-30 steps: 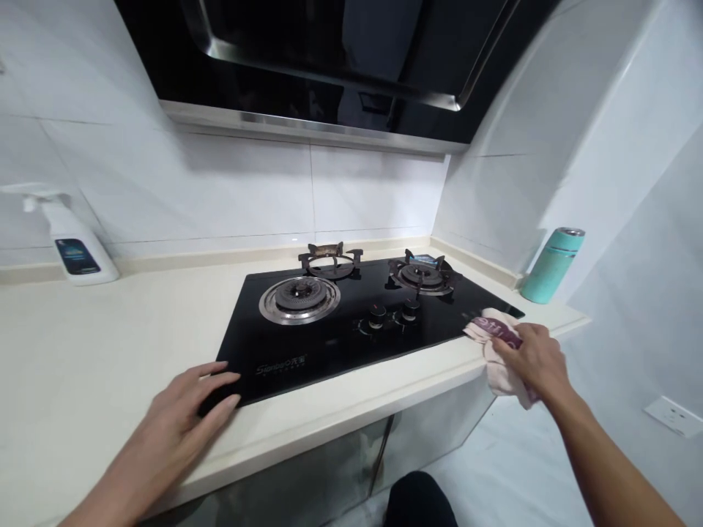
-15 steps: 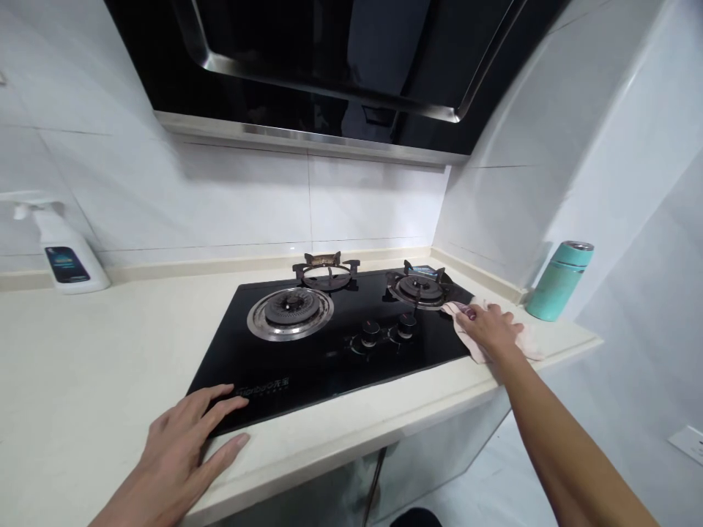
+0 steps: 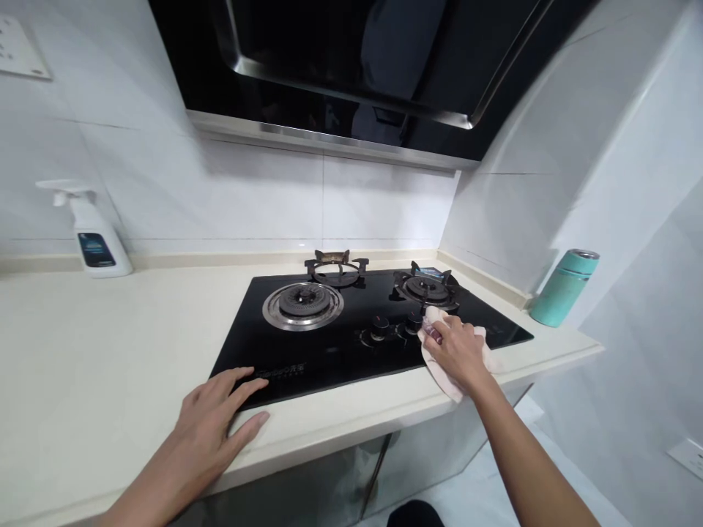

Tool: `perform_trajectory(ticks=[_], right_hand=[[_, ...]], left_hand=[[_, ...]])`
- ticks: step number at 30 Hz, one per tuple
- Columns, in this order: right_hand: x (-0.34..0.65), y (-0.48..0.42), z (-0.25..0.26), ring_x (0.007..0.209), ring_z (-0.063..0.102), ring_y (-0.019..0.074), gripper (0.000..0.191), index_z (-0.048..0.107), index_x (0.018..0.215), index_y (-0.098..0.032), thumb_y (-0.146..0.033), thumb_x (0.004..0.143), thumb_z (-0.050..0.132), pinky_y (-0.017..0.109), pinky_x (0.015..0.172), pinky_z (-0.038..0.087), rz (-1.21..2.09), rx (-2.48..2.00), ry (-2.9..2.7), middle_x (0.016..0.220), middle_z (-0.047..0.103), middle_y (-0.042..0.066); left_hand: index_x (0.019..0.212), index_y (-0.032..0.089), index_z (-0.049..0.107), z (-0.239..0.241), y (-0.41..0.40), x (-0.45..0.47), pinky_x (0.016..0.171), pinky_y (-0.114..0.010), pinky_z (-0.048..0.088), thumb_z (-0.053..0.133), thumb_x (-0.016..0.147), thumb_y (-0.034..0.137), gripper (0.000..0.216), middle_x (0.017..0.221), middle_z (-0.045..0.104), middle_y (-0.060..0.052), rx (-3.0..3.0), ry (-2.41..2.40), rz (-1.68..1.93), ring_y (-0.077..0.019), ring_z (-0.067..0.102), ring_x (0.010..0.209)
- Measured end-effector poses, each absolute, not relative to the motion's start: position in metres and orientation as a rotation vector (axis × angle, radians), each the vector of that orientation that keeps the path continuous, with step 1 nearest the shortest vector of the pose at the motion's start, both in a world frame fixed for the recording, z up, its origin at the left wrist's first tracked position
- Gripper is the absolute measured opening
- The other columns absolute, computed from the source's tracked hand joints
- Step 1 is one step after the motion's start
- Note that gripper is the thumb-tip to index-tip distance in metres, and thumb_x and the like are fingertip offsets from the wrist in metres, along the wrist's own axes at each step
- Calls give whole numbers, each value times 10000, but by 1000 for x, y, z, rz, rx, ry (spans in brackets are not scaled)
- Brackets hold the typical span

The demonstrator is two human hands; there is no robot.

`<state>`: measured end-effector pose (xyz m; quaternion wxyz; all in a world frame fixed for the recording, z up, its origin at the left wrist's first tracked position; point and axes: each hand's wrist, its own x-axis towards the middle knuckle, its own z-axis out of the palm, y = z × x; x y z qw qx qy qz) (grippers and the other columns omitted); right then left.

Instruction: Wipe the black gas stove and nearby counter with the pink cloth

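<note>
A pale pink cloth (image 3: pixel 442 371) is bunched under my right hand (image 3: pixel 457 350), whose fingers press it onto the black glass gas stove (image 3: pixel 335 362). The cloth touches the stove's front right part, beside the right control knob (image 3: pixel 414 322), and hangs over the front rim onto the counter. My left hand (image 3: pixel 217 413) rests with fingers spread at the stove's front left corner, holding nothing. The left burner (image 3: pixel 304 301) is bare of its pan support (image 3: pixel 336 271), which lies at the stove's back edge. A pan support stands over the right burner (image 3: pixel 427 288).
A white spray bottle (image 3: pixel 99 238) stands at the back left of the pale counter (image 3: pixel 126 344). On the right end is a turquoise tumbler (image 3: pixel 564 289) by the wall. The black range hood (image 3: pixel 340 66) hangs low above the stove.
My right hand has slid the cloth left and toward me, from the stove's right edge to beside the knobs. The left hand stays at its corner. The view has shifted slightly left.
</note>
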<state>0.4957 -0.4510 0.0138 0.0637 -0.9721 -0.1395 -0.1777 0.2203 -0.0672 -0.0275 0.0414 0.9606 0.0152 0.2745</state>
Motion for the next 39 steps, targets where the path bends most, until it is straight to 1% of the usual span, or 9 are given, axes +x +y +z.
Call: perform_trajectory(ticks=[6, 11, 16, 20, 24, 27, 31, 35, 39], right_hand=[[460, -474, 2, 1186, 520, 351, 279, 730, 1111, -263, -349, 897, 573, 505, 966, 407, -519, -2759, -816, 1428, 533, 109], [432, -495, 14, 1238, 532, 280, 245, 708, 1090, -278, -395, 929, 566, 435, 1047, 418, -157, -2332, -1063, 1391, 564, 69], [450, -485, 46, 932, 623, 232, 386, 681, 1052, -205, -534, 870, 593, 321, 820, 491, -367, -2015, -708, 1039, 685, 62], [481, -435, 65, 755, 566, 198, 493, 625, 965, -185, -647, 879, 475, 281, 662, 446, -454, -2005, -499, 818, 636, 29], [495, -378, 57, 799, 618, 259, 498, 606, 1024, -170, -603, 906, 389, 338, 714, 465, -377, -2184, -514, 856, 671, 103], [488, -358, 45, 838, 663, 308, 564, 562, 1259, -149, -586, 942, 398, 390, 782, 467, -336, -2268, -548, 924, 707, 146], [467, -364, 42, 1039, 691, 346, 724, 396, 1500, -187, -618, 931, 517, 416, 906, 458, -255, -2490, -700, 1182, 711, 169], [449, -377, 44, 1065, 704, 329, 763, 294, 1575, -180, -494, 933, 560, 407, 937, 461, -259, -2654, -691, 1205, 721, 149], [438, -397, 30, 1074, 693, 301, 723, 331, 1568, -201, -379, 906, 559, 404, 971, 460, -366, -2573, -807, 1257, 707, 123]], left_hand=[[1296, 335, 681, -27, -71, 220, 1046, -506, 449, 539, 968, 596, 442, 1395, 634, -89, 2901, 22, 862, -337, 577, 1294], [1304, 326, 673, -26, -75, 219, 1068, -510, 426, 538, 981, 551, 416, 1398, 621, -88, 2874, 36, 838, -329, 558, 1310], [1300, 320, 669, -20, -80, 217, 1082, -532, 409, 560, 981, 495, 380, 1399, 611, -94, 2865, 42, 781, -328, 544, 1323], [1306, 311, 666, -18, -82, 215, 1071, -521, 420, 570, 979, 465, 374, 1393, 612, -97, 2841, 70, 783, -328, 535, 1327], [1314, 304, 661, -17, -83, 214, 1074, -509, 422, 559, 986, 458, 376, 1391, 617, -93, 2830, 58, 767, -320, 533, 1330], [1324, 303, 656, -16, -83, 213, 1078, -520, 416, 547, 991, 463, 385, 1399, 618, -95, 2830, 48, 753, -321, 529, 1339], [1318, 311, 664, -18, -82, 214, 1077, -523, 413, 537, 991, 490, 393, 1410, 615, -97, 2827, 45, 786, -325, 532, 1337], [1304, 320, 673, -25, -78, 218, 1068, -527, 414, 527, 988, 538, 411, 1403, 621, -89, 2823, 42, 831, -336, 542, 1330], [1315, 316, 667, -27, -78, 219, 1076, -530, 403, 515, 998, 535, 414, 1420, 609, -94, 2830, 29, 830, -329, 534, 1341]])
